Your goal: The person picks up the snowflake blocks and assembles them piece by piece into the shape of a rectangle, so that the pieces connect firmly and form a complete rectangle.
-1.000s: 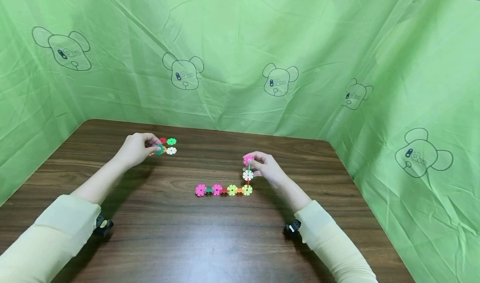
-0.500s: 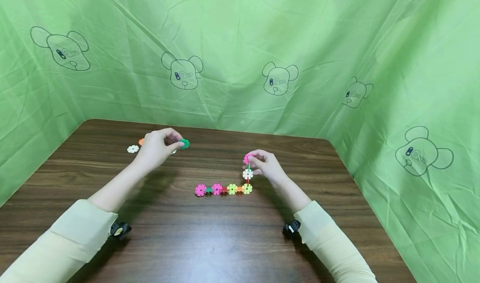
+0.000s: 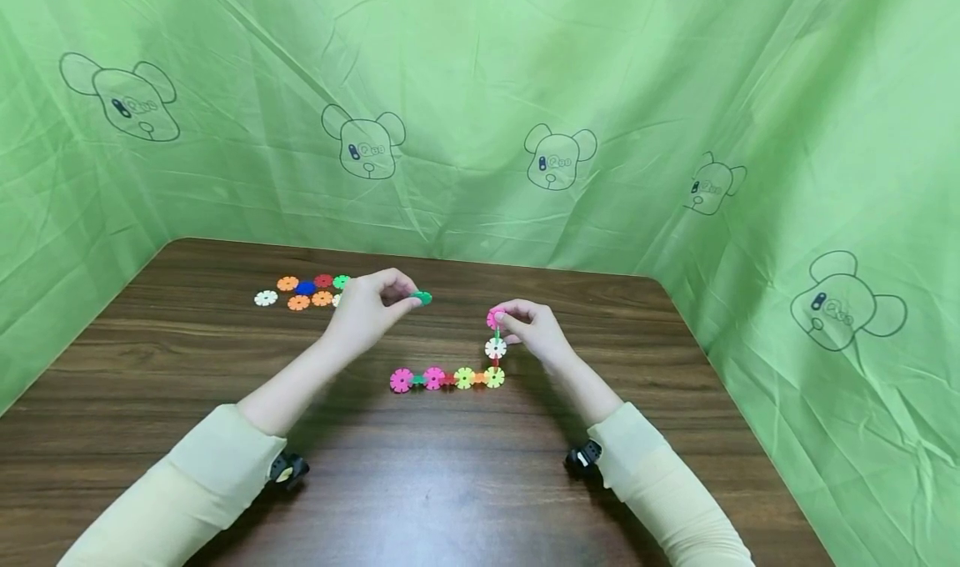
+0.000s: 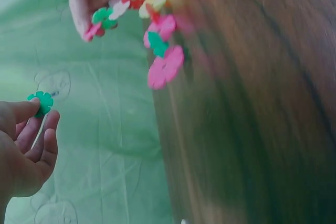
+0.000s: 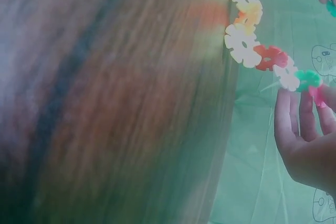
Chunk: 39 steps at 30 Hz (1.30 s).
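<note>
In the head view my left hand (image 3: 367, 307) pinches a green snowflake disc (image 3: 423, 298) between thumb and forefinger, above the table. The same disc (image 4: 41, 103) shows in the left wrist view. My right hand (image 3: 536, 331) pinches the pink disc (image 3: 492, 318) that ends an L-shaped chain of interlocked snowflake discs. Below that pink disc, a green one seen edge-on and a white disc (image 3: 495, 348) lead down to a yellow disc (image 3: 494, 377) at the corner. From there the chain runs left to a pink disc (image 3: 401, 380) at its other end.
Loose discs lie at the back left of the brown table (image 3: 450, 484): a white one (image 3: 266, 298), a blue one (image 3: 305, 288), a red one (image 3: 323, 280), a green one (image 3: 341, 282) and several orange ones (image 3: 298, 303). A green cloth (image 3: 465, 208) hangs around the table.
My left hand has picked the green disc up from the loose pile and carried it right, toward the chain. My right hand stays nearly still at the chain's pink end.
</note>
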Motion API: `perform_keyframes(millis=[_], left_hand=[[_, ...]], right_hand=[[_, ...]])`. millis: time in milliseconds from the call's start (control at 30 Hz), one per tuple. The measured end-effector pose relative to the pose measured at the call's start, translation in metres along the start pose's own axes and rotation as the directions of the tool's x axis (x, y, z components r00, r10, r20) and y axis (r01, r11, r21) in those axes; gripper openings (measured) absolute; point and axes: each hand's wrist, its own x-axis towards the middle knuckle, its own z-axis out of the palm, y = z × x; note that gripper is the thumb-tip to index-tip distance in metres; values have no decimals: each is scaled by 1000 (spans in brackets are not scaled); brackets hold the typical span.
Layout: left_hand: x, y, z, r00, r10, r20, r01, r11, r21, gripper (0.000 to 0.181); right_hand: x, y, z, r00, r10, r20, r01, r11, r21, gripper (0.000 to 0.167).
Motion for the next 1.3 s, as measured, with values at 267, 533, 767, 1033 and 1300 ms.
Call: perform_keyframes(millis=[267,533,767,1033,1300], left_hand=[[-3,1,30,1000,11,19,-10,999,-50,10],[-2,1,51,998,-42,49,47,994,-100,9],[0,0,68,997,-56,57,62,991,-116,9],[2,3,78,998,-34,59,42,989,-143,8],[2,2,79,997,-29,70,38,992,-123,7]], right_hand=[[0,-3,1,1000,-13,3,13,1000,22,26],[4,-1,0,1000,-11,13,11,1000,9,24],[13,18,-3,1000,-17,1,17,999,40,23],[13,23,3,999,-34,-3,34,996,77,25],[12,21,9,1000,-3,-11,4,995,104,24]])
